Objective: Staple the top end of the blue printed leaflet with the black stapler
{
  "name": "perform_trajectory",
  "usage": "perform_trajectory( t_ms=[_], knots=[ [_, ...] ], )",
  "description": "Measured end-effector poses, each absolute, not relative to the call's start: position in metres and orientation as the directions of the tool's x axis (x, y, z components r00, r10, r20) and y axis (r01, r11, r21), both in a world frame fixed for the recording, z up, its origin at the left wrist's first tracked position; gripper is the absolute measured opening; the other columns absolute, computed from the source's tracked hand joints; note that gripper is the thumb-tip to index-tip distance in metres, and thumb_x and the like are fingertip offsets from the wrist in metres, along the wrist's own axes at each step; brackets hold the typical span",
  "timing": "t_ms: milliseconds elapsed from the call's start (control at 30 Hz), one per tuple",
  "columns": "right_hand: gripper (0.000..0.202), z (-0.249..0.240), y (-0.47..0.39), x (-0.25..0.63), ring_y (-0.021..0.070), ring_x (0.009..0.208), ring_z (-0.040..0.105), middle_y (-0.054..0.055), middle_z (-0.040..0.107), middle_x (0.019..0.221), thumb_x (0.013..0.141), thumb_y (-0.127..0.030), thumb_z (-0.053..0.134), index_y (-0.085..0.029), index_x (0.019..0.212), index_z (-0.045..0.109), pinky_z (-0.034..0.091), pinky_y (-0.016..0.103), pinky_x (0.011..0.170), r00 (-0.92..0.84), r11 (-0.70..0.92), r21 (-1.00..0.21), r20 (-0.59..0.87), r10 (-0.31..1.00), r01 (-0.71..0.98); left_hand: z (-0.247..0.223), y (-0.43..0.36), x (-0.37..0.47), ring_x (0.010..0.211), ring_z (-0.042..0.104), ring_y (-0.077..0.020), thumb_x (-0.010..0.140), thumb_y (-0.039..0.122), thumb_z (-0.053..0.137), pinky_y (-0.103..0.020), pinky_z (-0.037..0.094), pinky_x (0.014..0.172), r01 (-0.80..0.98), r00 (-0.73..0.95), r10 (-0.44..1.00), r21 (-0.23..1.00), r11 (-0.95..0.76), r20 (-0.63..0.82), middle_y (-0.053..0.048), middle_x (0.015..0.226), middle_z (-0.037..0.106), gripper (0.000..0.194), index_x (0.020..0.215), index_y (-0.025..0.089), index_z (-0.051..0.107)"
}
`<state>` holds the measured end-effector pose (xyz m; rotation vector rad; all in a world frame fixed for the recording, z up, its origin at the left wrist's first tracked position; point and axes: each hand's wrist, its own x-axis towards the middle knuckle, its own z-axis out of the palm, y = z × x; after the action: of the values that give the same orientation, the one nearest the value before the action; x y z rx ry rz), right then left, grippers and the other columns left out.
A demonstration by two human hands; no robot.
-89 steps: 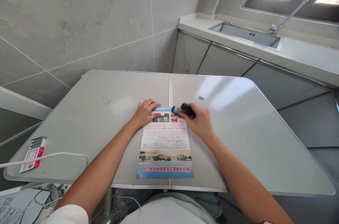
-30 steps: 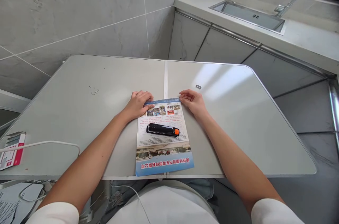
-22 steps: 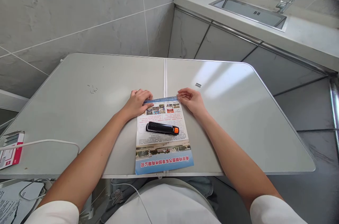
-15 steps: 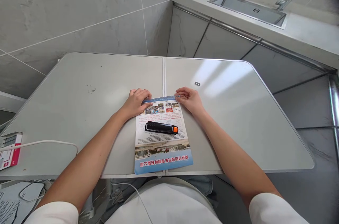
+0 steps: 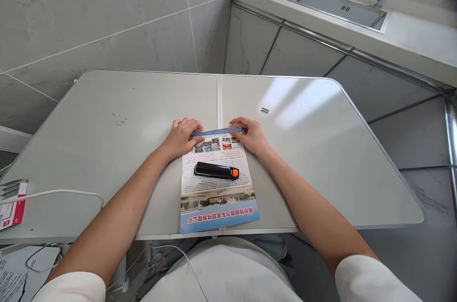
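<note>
A printed flyer lies on the table near its front edge, its large lettering upside down to me. Across its middle rests a black stapler with an orange end on the right. My left hand grips the flyer's far left corner, the thumb on top and the fingers curled at the far edge. At the far right corner, my right hand pinches the edge between thumb and fingers. Neither hand touches the stapler. Whether several sheets lie stacked there I cannot tell.
Two short grey staple strips lie on the white folding table, beyond my right hand. At the left edge is a red-and-white box with grey strips, and a white cable crosses nearby. A sink is set in the counter behind.
My right hand has slid a little left along the flyer's far edge. My left hand, the flyer and the stapler stay nearly as they were; the view shifts slightly.
</note>
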<state>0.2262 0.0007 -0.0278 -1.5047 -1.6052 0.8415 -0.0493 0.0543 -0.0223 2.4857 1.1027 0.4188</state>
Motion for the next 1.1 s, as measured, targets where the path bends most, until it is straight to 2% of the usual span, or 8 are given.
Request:
perform_trajectory(
  t_ms=[133,200,367,467,600,767,933,1100],
  knots=[
    [0.024,-0.026,0.002,0.231,0.0166,0.078,0.062,0.003,0.078,0.101,0.083,-0.029,0.068,-0.023,0.106,0.072,0.049,0.032,0.073,-0.002,0.132,-0.866,0.150,0.989,0.482,-0.022,0.054,-0.050,0.093,0.057,-0.0238,0.094,0.035,0.065,-0.045,0.033,0.101,0.637,0.645,0.754,0.458,-0.620,0.123,-0.002,0.097,0.067,0.015,0.096,0.024,0.056],
    [0.021,-0.024,0.003,0.242,0.0181,0.083,0.064,0.004,0.077,0.102,0.084,-0.029,0.066,-0.023,0.103,0.073,0.050,0.032,0.073,0.068,0.145,-0.853,0.206,0.976,0.502,-0.022,0.054,-0.050,0.092,0.057,-0.0232,0.094,0.034,0.065,-0.044,0.033,0.100,0.634,0.645,0.753,0.457,-0.624,0.132,-0.002,0.098,0.067,0.015,0.097,0.024,0.055],
    [0.019,-0.026,0.007,0.275,0.0195,0.076,0.061,0.005,0.074,0.096,0.082,-0.020,0.060,-0.022,0.093,0.076,0.051,0.039,0.079,0.241,0.024,-0.764,0.233,0.942,0.644,-0.023,0.055,-0.049,0.093,0.057,-0.0239,0.093,0.036,0.066,-0.044,0.034,0.099,0.647,0.631,0.765,0.456,-0.611,0.130,-0.002,0.099,0.069,0.016,0.098,0.024,0.057],
    [0.020,-0.033,0.008,0.277,0.0203,0.077,0.060,0.005,0.073,0.094,0.082,-0.021,0.061,-0.022,0.093,0.077,0.052,0.041,0.082,0.196,0.021,-0.727,0.213,0.957,0.686,-0.023,0.055,-0.049,0.094,0.058,-0.0249,0.095,0.036,0.062,-0.044,0.035,0.098,0.666,0.612,0.780,0.446,-0.598,0.132,-0.004,0.102,0.070,0.014,0.100,0.023,0.058],
    [0.023,-0.036,0.007,0.264,0.0214,0.081,0.061,0.006,0.072,0.098,0.086,-0.021,0.061,-0.024,0.099,0.079,0.051,0.041,0.084,0.088,0.102,-0.700,0.230,0.969,0.707,-0.024,0.055,-0.049,0.095,0.058,-0.0251,0.097,0.035,0.060,-0.044,0.035,0.094,0.683,0.594,0.791,0.427,-0.592,0.146,-0.004,0.103,0.070,0.012,0.099,0.023,0.060],
    [0.024,-0.037,0.009,0.258,0.0232,0.088,0.058,0.006,0.069,0.095,0.090,-0.016,0.058,-0.024,0.093,0.080,0.048,0.041,0.089,-0.012,0.191,-0.621,0.280,0.960,0.760,-0.025,0.054,-0.048,0.098,0.058,-0.0262,0.097,0.034,0.060,-0.044,0.034,0.095,0.683,0.597,0.786,0.412,-0.603,0.160,-0.005,0.104,0.069,0.013,0.105,0.025,0.064],
    [0.021,-0.039,0.012,0.259,0.0238,0.090,0.056,0.006,0.065,0.092,0.091,-0.011,0.056,-0.023,0.086,0.073,0.047,0.039,0.085,-0.050,0.191,-0.577,0.252,0.966,0.794,-0.024,0.053,-0.047,0.099,0.058,-0.0264,0.098,0.035,0.059,-0.045,0.035,0.096,0.695,0.592,0.792,0.401,-0.596,0.150,-0.005,0.104,0.068,0.014,0.104,0.025,0.065],
    [0.028,-0.037,0.012,0.252,0.0259,0.095,0.053,0.010,0.060,0.096,0.090,-0.001,0.043,-0.021,0.087,0.061,0.045,0.037,0.080,-0.145,0.214,-0.422,0.190,0.971,0.881,-0.024,0.054,-0.047,0.099,0.058,-0.0262,0.098,0.035,0.059,-0.045,0.035,0.096,0.698,0.596,0.789,0.391,-0.600,0.148,-0.006,0.105,0.068,0.014,0.104,0.024,0.065]
  ],
)
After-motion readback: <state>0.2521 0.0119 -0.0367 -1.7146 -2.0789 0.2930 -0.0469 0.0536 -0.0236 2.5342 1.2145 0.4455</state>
